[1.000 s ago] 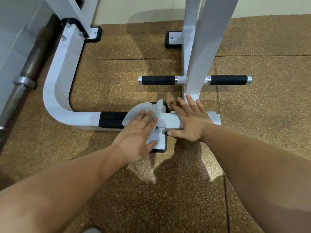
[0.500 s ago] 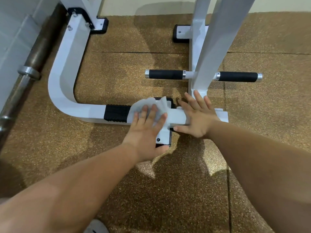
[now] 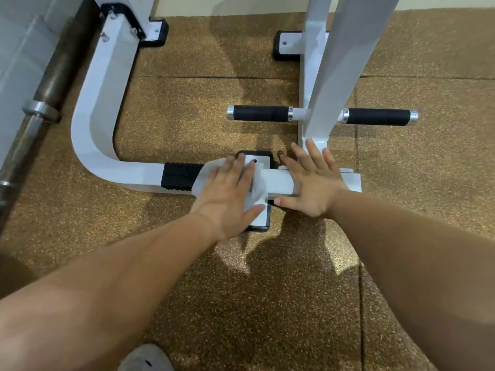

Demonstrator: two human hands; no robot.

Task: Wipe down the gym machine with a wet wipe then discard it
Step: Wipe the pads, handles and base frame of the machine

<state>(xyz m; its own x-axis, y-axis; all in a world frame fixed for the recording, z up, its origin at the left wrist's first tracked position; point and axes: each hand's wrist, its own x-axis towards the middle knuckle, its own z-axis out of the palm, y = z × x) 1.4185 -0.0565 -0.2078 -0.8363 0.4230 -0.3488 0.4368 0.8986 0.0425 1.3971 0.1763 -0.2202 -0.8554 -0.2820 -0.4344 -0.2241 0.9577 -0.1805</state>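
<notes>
A speckled rubber floor [image 3: 267,303] fills the view, and the white gym machine [image 3: 91,124] stands on it, its curved base tube running from the far left round to a straight bar just in front of the person. The frame looks heavy and rigid, so it should stay put under pressure. A barbell [image 3: 40,103] lies along the left edge. Two black foam grips [image 3: 259,113] stick out either side of the upright post [image 3: 329,76].

The right hand [image 3: 313,183] lies flat on the base bar with fingers spread, holding nothing, likely bracing. The left hand [image 3: 230,191] is also flat, its straight fingers pressing the wet wipe [image 3: 205,172] onto the bar beside a ribbed black pad [image 3: 178,175].

The wipe looks thin, limp and damp. It will probably bunch under the palm and is best pinched by the loose edge showing left of the fingers.
</notes>
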